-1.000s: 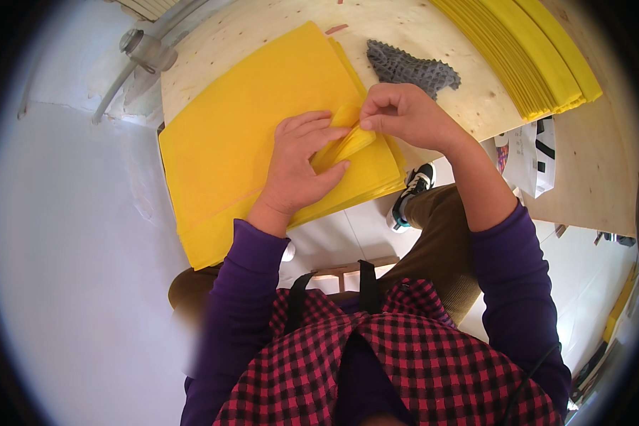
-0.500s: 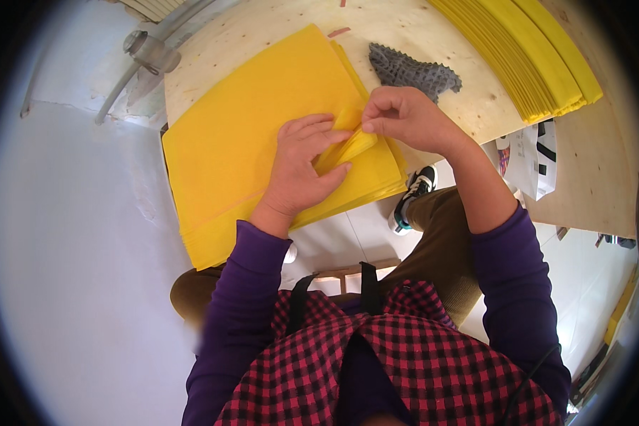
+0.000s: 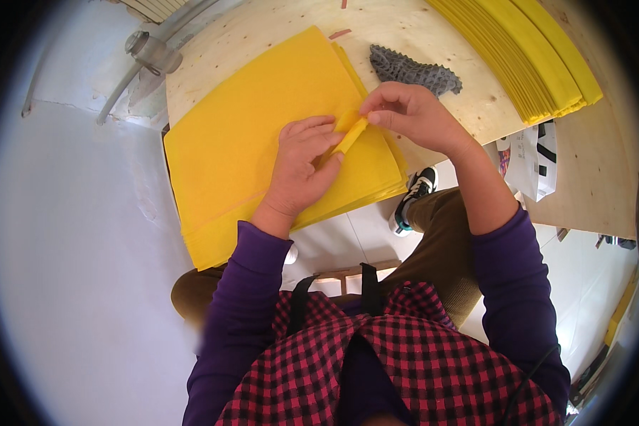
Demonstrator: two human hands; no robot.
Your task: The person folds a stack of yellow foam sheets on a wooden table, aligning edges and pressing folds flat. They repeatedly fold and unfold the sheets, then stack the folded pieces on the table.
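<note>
A stack of large yellow sheets [image 3: 248, 135], which look like thin cloth or soft paper, lies at a slant across the table's near left. Near the stack's right side, a narrow folded yellow strip [image 3: 351, 135] runs between my hands. My left hand [image 3: 302, 167] rests on the stack, thumb and fingertips closed about the strip's lower end. At the upper end, my right hand [image 3: 419, 119] pinches the strip between thumb and forefinger. Whether the strip is part of the top sheet or a separate piece, I cannot tell.
A grey knobbly cloth [image 3: 413, 69] lies beyond my right hand on the wooden table [image 3: 468, 113]. Folded yellow bundles [image 3: 518, 57] are piled at the far right. A lidded clear bottle [image 3: 153, 51] stands far left. A white printed bag [image 3: 532, 160] hangs below the table edge.
The loose yellow fold between my hands has become narrower and tighter. My left thumb has moved in toward the fingers, and my right fingers have shifted slightly along the strip.
</note>
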